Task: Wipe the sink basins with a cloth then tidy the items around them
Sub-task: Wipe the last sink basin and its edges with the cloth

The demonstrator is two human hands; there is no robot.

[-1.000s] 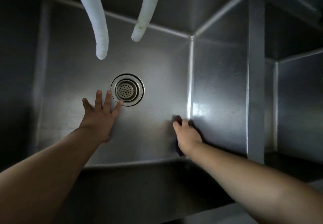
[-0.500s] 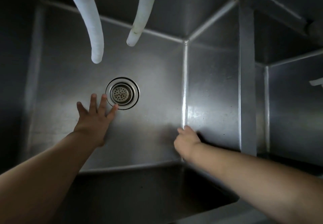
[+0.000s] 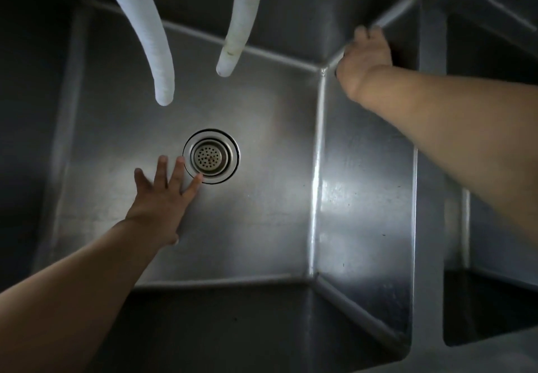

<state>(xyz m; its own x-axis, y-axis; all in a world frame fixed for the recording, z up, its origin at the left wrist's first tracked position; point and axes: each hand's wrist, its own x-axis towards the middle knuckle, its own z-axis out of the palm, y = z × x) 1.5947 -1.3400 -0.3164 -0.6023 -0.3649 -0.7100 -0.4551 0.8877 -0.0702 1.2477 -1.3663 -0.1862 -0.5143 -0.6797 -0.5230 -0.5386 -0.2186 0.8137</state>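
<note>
Steel sink basin (image 3: 262,227) — dim, drain (image 3: 211,156) centred.

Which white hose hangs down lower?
The left hose with the black collar on top. Its tip reaches further down toward the drain than the right hose.

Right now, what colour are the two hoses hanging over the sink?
White; the left hose has a dark collar on top. Head view shows the right hose too.

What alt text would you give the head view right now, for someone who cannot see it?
Looking down into a steel sink basin: the right hand presses into the far right corner of the wall, any cloth hidden beneath it. The left hand rests flat, fingers spread, beside the drain, under two white hoses.
</note>
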